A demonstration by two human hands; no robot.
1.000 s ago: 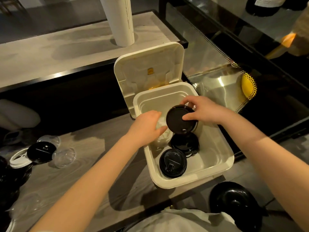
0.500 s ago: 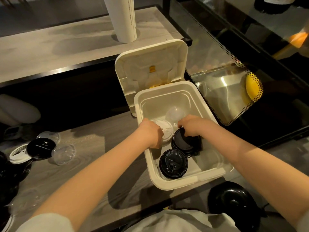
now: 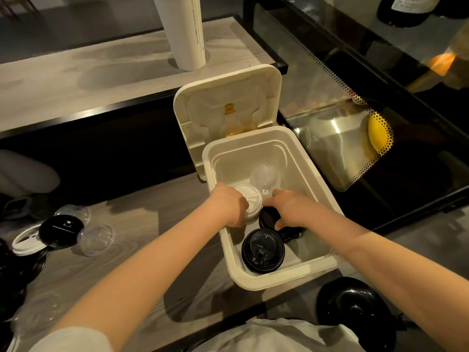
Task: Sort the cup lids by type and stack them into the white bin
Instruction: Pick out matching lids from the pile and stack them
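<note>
Both hands inside white bin (image 3: 266,282). Left hand (image 3: 228,204) at the bin's left wall, fingers curled round the left side of the white lid stack (image 3: 252,199). Right hand (image 3: 291,208) sits on top of the black lid stack (image 3: 266,219), fingers and thumb curled over its edge, gripping it. Clear dome lid (image 3: 265,177) just beyond both hands. Single black sip lid (image 3: 262,250) near end, untouched. Loose lids (image 3: 62,228) on the table, far left.

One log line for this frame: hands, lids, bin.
left hand holds white lid stack | right hand grips black lid | both inside white bin | clear dome lid behind | unsorted lids on table
</note>
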